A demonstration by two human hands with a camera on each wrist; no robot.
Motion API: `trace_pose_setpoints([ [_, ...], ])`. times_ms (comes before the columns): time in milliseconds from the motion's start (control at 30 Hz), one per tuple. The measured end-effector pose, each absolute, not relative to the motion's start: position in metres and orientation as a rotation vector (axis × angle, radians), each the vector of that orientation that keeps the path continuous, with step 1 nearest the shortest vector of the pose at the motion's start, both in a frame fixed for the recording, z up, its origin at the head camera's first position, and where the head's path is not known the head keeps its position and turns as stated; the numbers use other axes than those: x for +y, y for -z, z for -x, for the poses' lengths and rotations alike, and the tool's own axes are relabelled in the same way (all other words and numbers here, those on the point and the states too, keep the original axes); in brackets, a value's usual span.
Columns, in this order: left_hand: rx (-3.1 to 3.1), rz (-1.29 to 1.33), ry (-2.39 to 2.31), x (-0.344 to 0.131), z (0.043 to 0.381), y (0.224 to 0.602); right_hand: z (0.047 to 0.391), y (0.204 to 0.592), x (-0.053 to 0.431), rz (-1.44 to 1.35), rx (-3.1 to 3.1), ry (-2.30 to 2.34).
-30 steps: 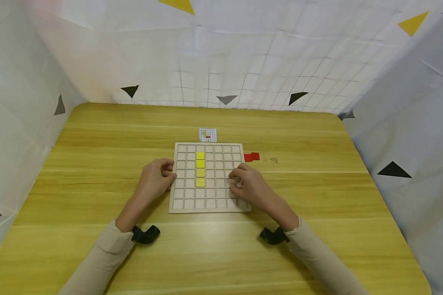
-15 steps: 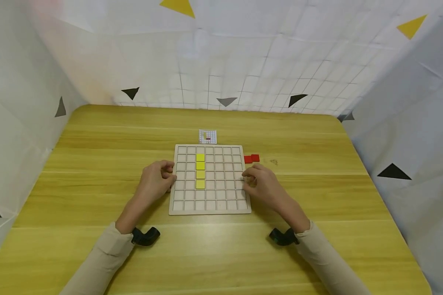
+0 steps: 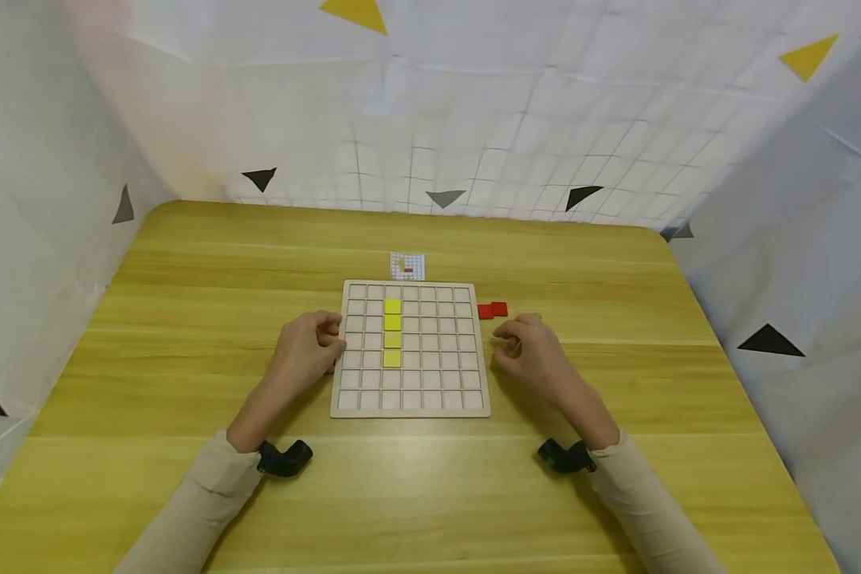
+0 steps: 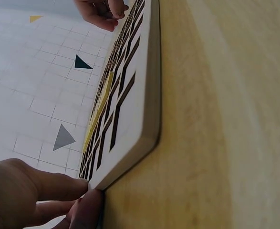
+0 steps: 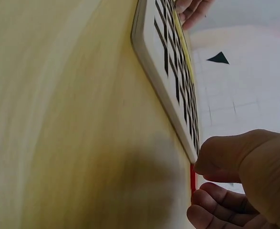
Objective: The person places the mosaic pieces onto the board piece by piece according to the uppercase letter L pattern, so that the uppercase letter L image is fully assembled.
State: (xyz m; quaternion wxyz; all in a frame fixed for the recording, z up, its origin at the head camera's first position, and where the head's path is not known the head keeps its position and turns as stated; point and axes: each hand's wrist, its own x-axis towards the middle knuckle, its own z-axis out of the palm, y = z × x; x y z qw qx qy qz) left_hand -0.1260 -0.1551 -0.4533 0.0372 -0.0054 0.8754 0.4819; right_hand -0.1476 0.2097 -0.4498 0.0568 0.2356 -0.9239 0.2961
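Observation:
A pale wooden grid board (image 3: pixel 430 404) lies on the table, with a column of several yellow square tiles (image 3: pixel 392 323) in its cells. My left hand (image 3: pixel 303 348) holds the board's left edge, thumb and fingertips right at the rim; the left wrist view shows the index fingertip (image 4: pixel 81 187) against it. Beyond the right edge my right hand (image 3: pixel 538 359) hovers, fingers loosely bent, a gap between thumb and fingers and nothing in it. Two red square tiles (image 3: pixel 499 308) lie beside the board's upper right, just past the right fingertips; in the right wrist view the red tile (image 5: pixel 193 176) is partly hidden.
A small printed card (image 3: pixel 407 266) with a grid pattern lies just behind the board. The wooden table (image 3: pixel 416 502) ends at a white sheet wall (image 3: pixel 473 104) with coloured triangles. Each wrist carries a black camera mount (image 3: pixel 285 459).
My right hand has drawn back rightward from over the board to beyond its right edge, near the red tiles. The left hand stays at the left edge. The tiles have not moved.

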Motion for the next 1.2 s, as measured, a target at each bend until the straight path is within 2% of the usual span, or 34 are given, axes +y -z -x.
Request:
trace_pose_setpoints([
  [700,2.666,0.027,-1.497,-0.155,0.126,0.452,0.17,0.452,0.221,-0.53,-2.866,-0.854],
  [1200,2.656,0.031,-1.514,-0.155,0.125,0.452,0.185,0.453,0.22,-0.568,-2.823,-0.821],
])
